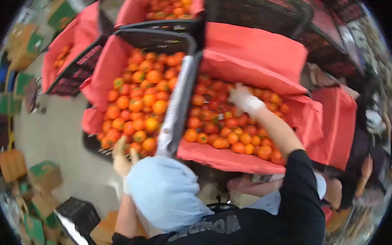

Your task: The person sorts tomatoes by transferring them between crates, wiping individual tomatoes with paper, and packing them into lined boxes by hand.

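My left hand (122, 159), in a pale glove, is at the near edge of the left crate (178, 35), beside the tomatoes (135, 104). Its fingers are apart, and I see nothing held in them. My right hand (245, 100), in a white glove, reaches over the tomatoes (224, 132) in the right crate, which has a red liner (234, 158). Motion blurs these fingers, so whether they grip a tomato cannot be made out. Most tomatoes are orange-red; darker red ones lie around my right hand.
A light blue cap (161, 194) covers part of the foreground. Another lined crate (79, 67) stands left, and one with tomatoes (170, 6) stands behind. Dark crates (255, 12) stand at the back right. Cardboard boxes (44, 176) line the left floor. Another person's hand (366, 169) shows at right.
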Available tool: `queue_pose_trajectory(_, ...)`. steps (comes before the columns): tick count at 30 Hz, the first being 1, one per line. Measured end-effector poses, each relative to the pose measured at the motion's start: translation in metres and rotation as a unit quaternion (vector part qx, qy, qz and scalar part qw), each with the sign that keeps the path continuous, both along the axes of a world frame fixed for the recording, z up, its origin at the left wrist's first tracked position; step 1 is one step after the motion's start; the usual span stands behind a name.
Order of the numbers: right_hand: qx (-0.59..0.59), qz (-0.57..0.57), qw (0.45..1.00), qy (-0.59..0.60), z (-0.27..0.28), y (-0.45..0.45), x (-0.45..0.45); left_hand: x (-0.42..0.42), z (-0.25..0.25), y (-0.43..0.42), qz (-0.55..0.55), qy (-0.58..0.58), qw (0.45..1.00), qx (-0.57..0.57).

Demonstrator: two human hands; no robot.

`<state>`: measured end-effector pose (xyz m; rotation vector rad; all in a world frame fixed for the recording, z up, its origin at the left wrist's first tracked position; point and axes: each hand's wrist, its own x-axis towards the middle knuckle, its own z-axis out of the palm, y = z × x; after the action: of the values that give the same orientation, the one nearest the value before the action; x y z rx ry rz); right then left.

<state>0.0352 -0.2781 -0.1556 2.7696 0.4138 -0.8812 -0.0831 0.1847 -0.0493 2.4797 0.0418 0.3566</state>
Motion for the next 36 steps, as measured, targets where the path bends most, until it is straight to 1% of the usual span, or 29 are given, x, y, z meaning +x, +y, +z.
queue_pose_trajectory(1, 0.104, -0.103, 0.988, -0.039, -0.003, -0.002, 0.001, 0.000, -0.001, 0.001, 0.005, -0.004, 1.000, 0.021)
queue_pose_trajectory(2, 0.123, -0.067, 0.990, -0.031, -0.016, -0.014, 0.004, 0.001, 0.002, 0.003, 0.011, 0.032, 0.999, 0.018)
queue_pose_trajectory(3, 0.134, -0.017, 0.990, -0.029, -0.027, -0.031, 0.005, 0.005, 0.006, 0.005, -0.007, 0.011, 0.998, 0.056)
queue_pose_trajectory(4, 0.042, 0.124, 0.991, 0.040, 0.030, -0.014, 0.009, 0.003, 0.001, 0.008, 0.012, 0.030, 0.999, 0.021)
queue_pose_trajectory(6, 0.029, 0.188, 0.981, 0.036, 0.030, -0.001, 0.020, 0.003, 0.006, 0.006, 0.020, 0.048, 0.999, -0.008)
queue_pose_trajectory(7, 0.057, 0.003, 0.998, 0.025, 0.026, 0.005, 0.024, 0.002, 0.007, 0.008, 0.028, 0.046, 0.999, -0.006)
queue_pose_trajectory(8, 0.082, -0.186, 0.979, 0.016, 0.022, 0.008, 0.026, 0.002, 0.008, 0.010, 0.021, 0.039, 0.999, -0.004)
queue_pose_trajectory(9, 0.092, -0.090, 0.992, 0.012, 0.020, 0.000, 0.030, 0.004, 0.006, 0.006, 0.008, 0.034, 0.999, -0.007)
queue_pose_trajectory(10, 0.168, -0.179, 0.970, 0.005, 0.035, 0.011, 0.033, 0.005, -0.004, 0.014, -0.012, -0.001, 0.999, 0.048)
queue_pose_trajectory(11, 0.235, -0.271, 0.934, -0.009, 0.053, 0.013, 0.034, 0.004, -0.009, 0.016, -0.008, 0.002, 0.999, 0.042)
queue_pose_trajectory(12, 0.104, -0.026, 0.991, -0.085, 0.003, -0.015, 0.033, 0.002, -0.013, 0.015, -0.007, 0.004, 0.999, 0.036)
queue_pose_trajectory(13, 0.062, 0.002, 0.991, -0.118, 0.007, -0.010, 0.025, 0.001, -0.015, 0.013, 0.002, 0.011, 1.000, 0.006)
queue_pose_trajectory(14, 0.002, 0.033, 0.997, -0.068, -0.049, -0.023, 0.035, 0.000, -0.015, 0.013, 0.014, 0.017, 1.000, -0.020)
queue_pose_trajectory(15, -0.001, -0.074, 0.996, -0.047, -0.075, -0.024, 0.042, -0.002, -0.015, 0.011, 0.021, 0.014, 0.999, -0.039)
queue_pose_trajectory(16, -0.040, 0.022, 0.998, -0.044, -0.023, -0.010, 0.031, -0.002, -0.020, 0.012, 0.011, -0.013, 0.999, -0.042)
queue_pose_trajectory(18, -0.042, 0.058, 0.996, -0.054, 0.021, -0.004, 0.017, -0.002, -0.012, 0.010, 0.003, -0.004, 1.000, -0.029)
queue_pose_trajectory(19, -0.046, 0.057, 0.996, -0.058, 0.037, -0.007, 0.013, -0.001, -0.012, 0.008, 0.001, -0.009, 0.999, -0.033)
queue_pose_trajectory(21, 0.099, -0.020, 0.990, -0.101, 0.056, -0.010, -0.001, -0.001, -0.013, 0.008, 0.000, -0.022, 0.999, -0.035)
queue_pose_trajectory(22, 0.095, -0.024, 0.990, -0.104, 0.047, -0.014, -0.012, -0.004, -0.012, 0.010, -0.004, -0.024, 0.999, -0.038)
queue_pose_trajectory(23, 0.265, -0.117, 0.941, -0.174, 0.025, -0.021, -0.020, -0.004, -0.012, 0.011, 0.009, 0.003, 0.999, -0.047)
queue_pose_trajectory(24, 0.422, -0.199, 0.852, -0.239, 0.018, -0.029, -0.027, -0.003, -0.012, 0.010, 0.021, 0.029, 0.998, -0.058)
queue_pose_trajectory(25, 0.634, -0.354, 0.682, -0.085, 0.042, -0.023, -0.039, -0.003, -0.012, 0.010, 0.030, 0.040, 0.997, -0.051)
queue_pose_trajectory(26, 0.772, -0.465, 0.427, 0.079, 0.068, -0.009, -0.052, -0.003, -0.012, 0.008, 0.023, 0.036, 0.997, -0.057)
queue_pose_trajectory(27, 0.827, -0.418, 0.345, 0.147, 0.079, -0.002, -0.059, -0.003, -0.010, 0.006, 0.021, 0.045, 0.996, -0.070)
queue_pose_trajectory(30, 0.889, -0.322, 0.267, 0.184, 0.148, 0.037, -0.070, -0.003, -0.017, 0.011, 0.015, 0.047, 0.996, -0.078)
queue_pose_trajectory(32, 0.902, -0.277, 0.247, 0.221, 0.177, 0.059, -0.072, -0.001, -0.024, 0.014, 0.005, 0.039, 0.989, -0.144)
queue_pose_trajectory(33, 0.909, -0.239, 0.225, 0.257, 0.188, 0.072, -0.070, -0.001, -0.025, 0.014, -0.002, 0.001, 0.994, -0.105)
queue_pose_trajectory(34, 0.910, -0.229, 0.224, 0.263, 0.199, 0.091, -0.064, -0.001, -0.022, 0.015, 0.000, 0.012, 0.996, -0.090)
queue_pose_trajectory(36, 0.777, -0.258, 0.574, -0.032, 0.215, 0.135, -0.061, -0.002, -0.024, 0.018, -0.004, 0.013, 0.995, -0.104)
